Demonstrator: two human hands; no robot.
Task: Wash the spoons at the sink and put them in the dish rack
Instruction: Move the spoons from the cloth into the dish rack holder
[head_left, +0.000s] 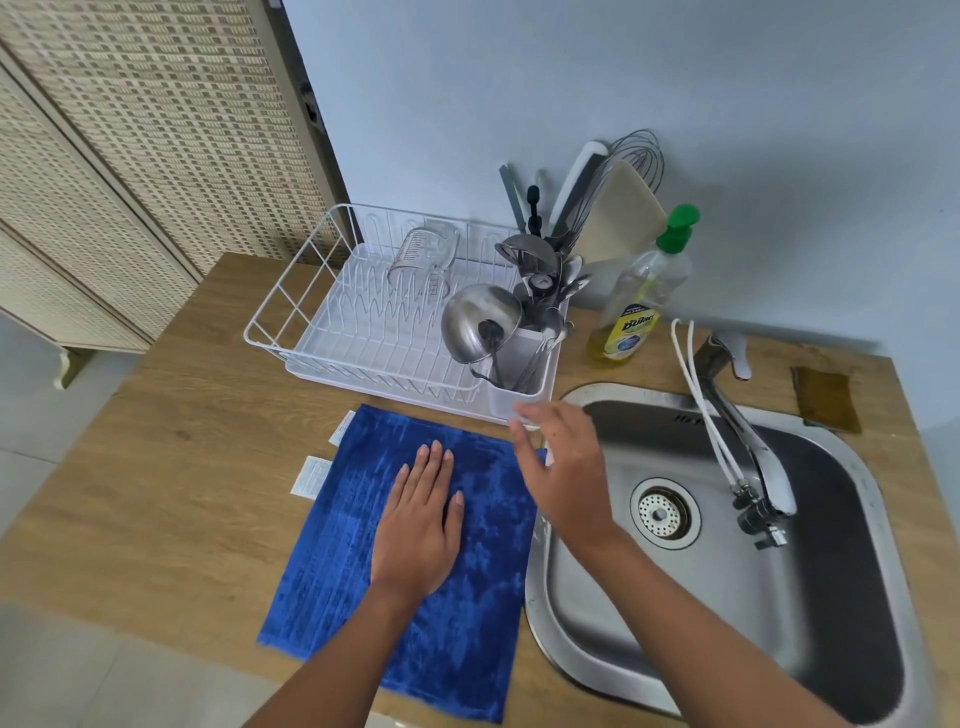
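Several spoons (553, 332) stand in the white cutlery holder (524, 358) at the right end of the white dish rack (291, 322), among ladles and other utensils. The steel sink (810, 597) lies to the right, its basin holding nothing, with the tap (748, 441) over it. My left hand (418, 525) lies flat, fingers straight, on a blue towel (332, 571). My right hand (563, 467) hovers, blurred, over the towel's right edge just in front of the cutlery holder, fingers loosely spread, holding nothing.
A dish soap bottle (641, 296) with a green pump stands behind the sink. A brown sponge (826, 397) lies at the sink's far right. A measuring glass (421, 254) sits in the rack. The wooden counter (182, 457) ends at the left and front.
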